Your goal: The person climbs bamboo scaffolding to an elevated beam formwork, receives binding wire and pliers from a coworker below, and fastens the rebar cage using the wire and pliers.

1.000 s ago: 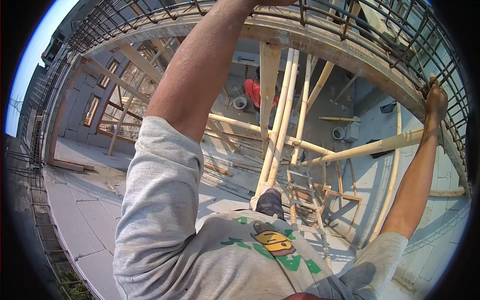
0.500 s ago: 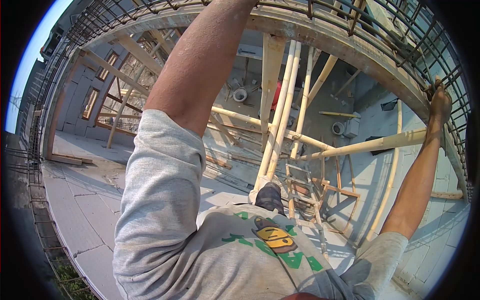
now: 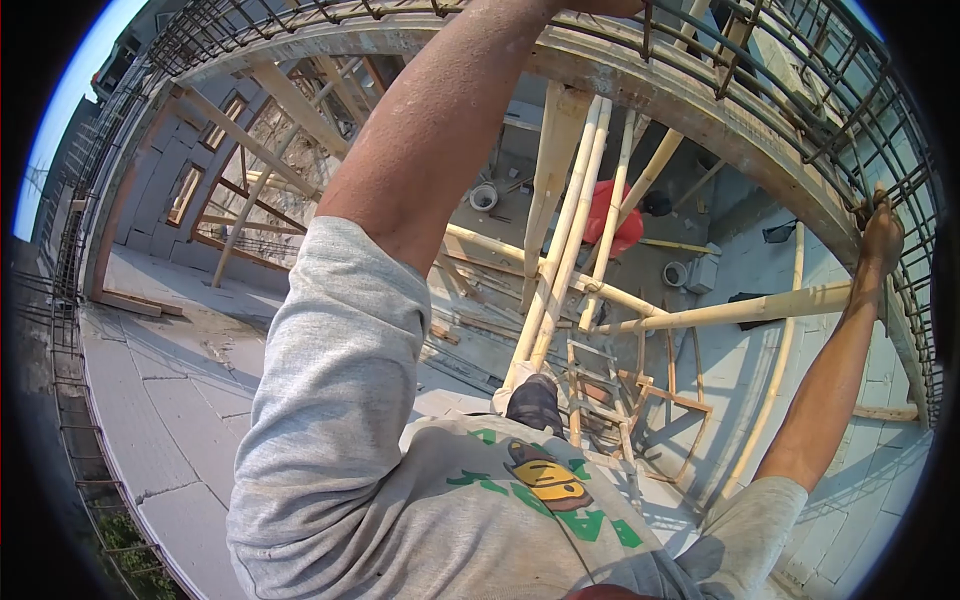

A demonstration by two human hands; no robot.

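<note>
My left arm reaches up to the top edge of the view, where only a sliver of my left hand (image 3: 605,5) shows beside the rebar cage (image 3: 745,45). Its fingers are cut off by the frame. At the far right, my right hand (image 3: 881,238) is closed around the edge of the wooden formwork board (image 3: 740,140), close against the steel bars. The board curves across the view in the wide lens, with the tied rebar lying along its far side.
Bamboo poles (image 3: 572,235) and a timber post (image 3: 553,170) stand below the formwork. A ladder (image 3: 597,380) leans lower down. A person in red (image 3: 612,220) is on the floor below, near buckets (image 3: 484,197). A pale block wall (image 3: 180,440) runs along the left.
My left hand has shifted right along the top, and a little of it now shows. The person in red has come further into sight below. My right hand keeps its place.
</note>
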